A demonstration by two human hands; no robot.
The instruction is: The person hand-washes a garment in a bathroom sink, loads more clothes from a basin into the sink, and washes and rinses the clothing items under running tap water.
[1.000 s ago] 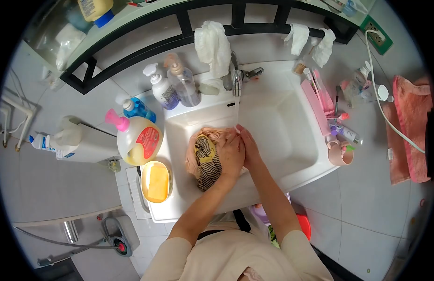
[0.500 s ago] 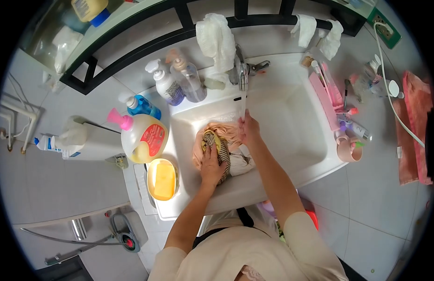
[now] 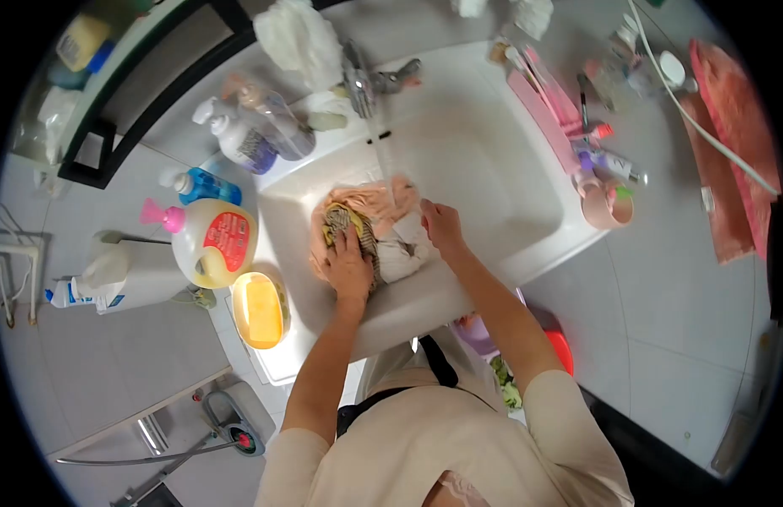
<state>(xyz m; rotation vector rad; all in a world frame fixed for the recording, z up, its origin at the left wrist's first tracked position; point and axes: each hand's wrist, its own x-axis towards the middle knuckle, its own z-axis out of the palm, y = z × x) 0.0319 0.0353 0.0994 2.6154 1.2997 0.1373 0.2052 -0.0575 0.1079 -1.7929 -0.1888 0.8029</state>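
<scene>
My left hand [image 3: 348, 265] lies with its fingers spread on a striped cloth [image 3: 368, 245] with yellow parts. This cloth is bunched with a peach-coloured cloth [image 3: 370, 201] and a white cloth [image 3: 402, 258] in the left part of the white sink [image 3: 527, 160]. Right of the pile, my right hand [image 3: 444, 228] is held with its fingers curled closed, near the white cloth. Whether anything is inside those fingers is hidden. From the faucet [image 3: 360, 89] a thin stream of water runs down toward the peach cloth.
Left of the basin stand a pink-topped detergent jug [image 3: 212, 241], a blue bottle [image 3: 207, 186], pump bottles [image 3: 244, 145] and a soap dish [image 3: 277, 329] with yellow soap. A pink holder [image 3: 543, 122] and a pink cup [image 3: 605, 209] line the right rim. A white cable [image 3: 704, 135] hangs at right.
My right hand has drawn away from the water stream and its fingers are curled closed. My left hand stays on the striped cloth. The camera view has shifted and tilted.
</scene>
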